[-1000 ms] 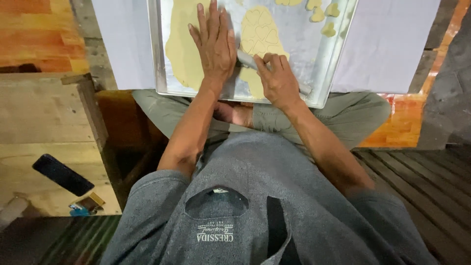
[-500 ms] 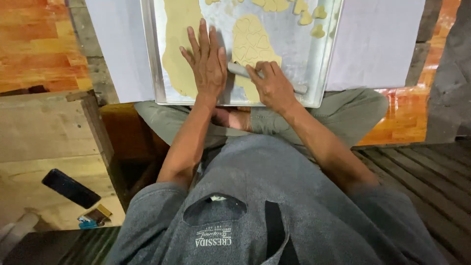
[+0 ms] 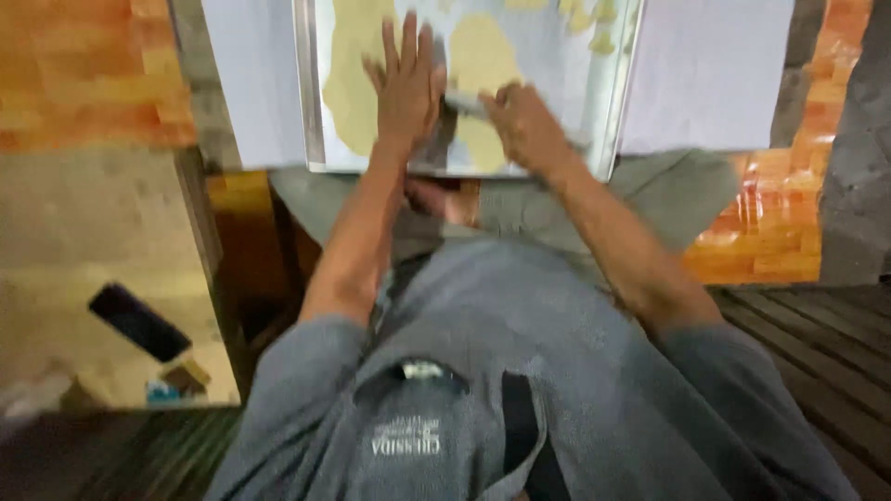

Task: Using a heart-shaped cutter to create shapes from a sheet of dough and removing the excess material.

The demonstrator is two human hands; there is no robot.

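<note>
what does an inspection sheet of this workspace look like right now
surface: metal tray resting over the person's lap, white sheet under it
job's things: flat pale dough on the tray, small dough pieces at the far right, thin tool across the tray
clutter: dark phone and small bits on a wooden box to the left
grips: left hand flat on the tray, fingers spread; right hand closed on the tool
cables: nothing seen
surroundings: orange floor, dark planks; picture blurred

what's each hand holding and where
Right hand grips one end of a small metal tool. Left hand holds nothing, pressed flat on the tray.
</note>
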